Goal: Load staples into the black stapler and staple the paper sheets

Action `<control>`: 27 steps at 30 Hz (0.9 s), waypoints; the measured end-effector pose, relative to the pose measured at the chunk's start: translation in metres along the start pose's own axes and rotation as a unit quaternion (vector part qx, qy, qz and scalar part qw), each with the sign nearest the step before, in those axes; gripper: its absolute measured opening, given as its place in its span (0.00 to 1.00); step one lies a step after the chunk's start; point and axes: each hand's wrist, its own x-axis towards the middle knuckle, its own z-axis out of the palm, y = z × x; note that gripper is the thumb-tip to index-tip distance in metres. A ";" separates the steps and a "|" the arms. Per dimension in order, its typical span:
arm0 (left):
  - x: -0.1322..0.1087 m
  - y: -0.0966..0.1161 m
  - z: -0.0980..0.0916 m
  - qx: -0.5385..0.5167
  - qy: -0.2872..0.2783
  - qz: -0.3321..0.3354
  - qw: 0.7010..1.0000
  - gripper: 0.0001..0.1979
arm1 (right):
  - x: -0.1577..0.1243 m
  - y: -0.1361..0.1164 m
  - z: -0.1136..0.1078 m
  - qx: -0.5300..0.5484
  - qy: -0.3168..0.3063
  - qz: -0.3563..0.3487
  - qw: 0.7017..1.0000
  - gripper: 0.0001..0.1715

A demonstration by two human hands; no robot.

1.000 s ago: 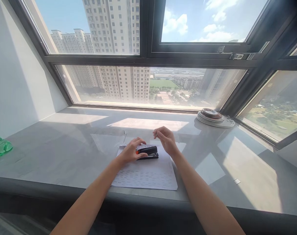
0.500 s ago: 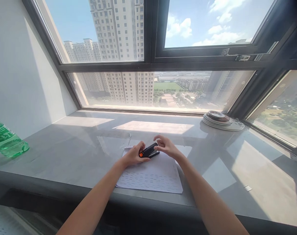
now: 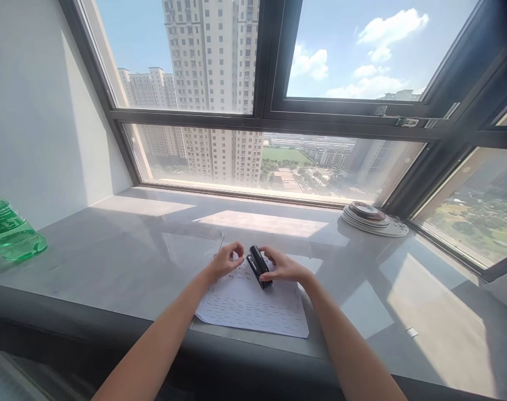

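A black stapler (image 3: 259, 266) is held over the papers, its long body slanting from upper left to lower right. My right hand (image 3: 280, 265) grips it from the right side, thumb at the near end and fingers at the far side. Just left of the stapler, apart from it, my left hand (image 3: 226, 262) is closed, with thumb and curled fingertips brought together. Whether something small is between those fingertips I cannot make out. Beneath both hands lies a stack of white paper sheets (image 3: 253, 309) with rows of printed or written lines.
Stacked plates (image 3: 368, 217) sit at the right back of the grey ledge (image 3: 111, 262), by the window frame. A green plastic bottle (image 3: 15, 236) lies tilted at the far left. A small white piece (image 3: 411, 332) is on the ledge at right. The ledge's front edge runs below my forearms.
The stapler has passed from my left hand to my right and turned, its orange part no longer visible. My left hand has let go and drawn its fingers together. The view has tilted slightly.
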 end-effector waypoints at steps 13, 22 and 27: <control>0.011 -0.029 0.000 -0.202 0.085 -0.111 0.969 0.12 | -0.011 0.024 -0.017 0.168 -0.073 -0.005 0.983 0.35; 0.011 -0.027 -0.011 -0.384 0.152 -0.139 0.900 0.19 | -0.010 0.024 -0.018 0.136 -0.064 -0.010 0.989 0.40; 0.008 -0.018 -0.008 -0.290 0.099 -0.114 0.945 0.19 | -0.002 0.006 -0.007 0.004 -0.056 -0.040 0.998 0.39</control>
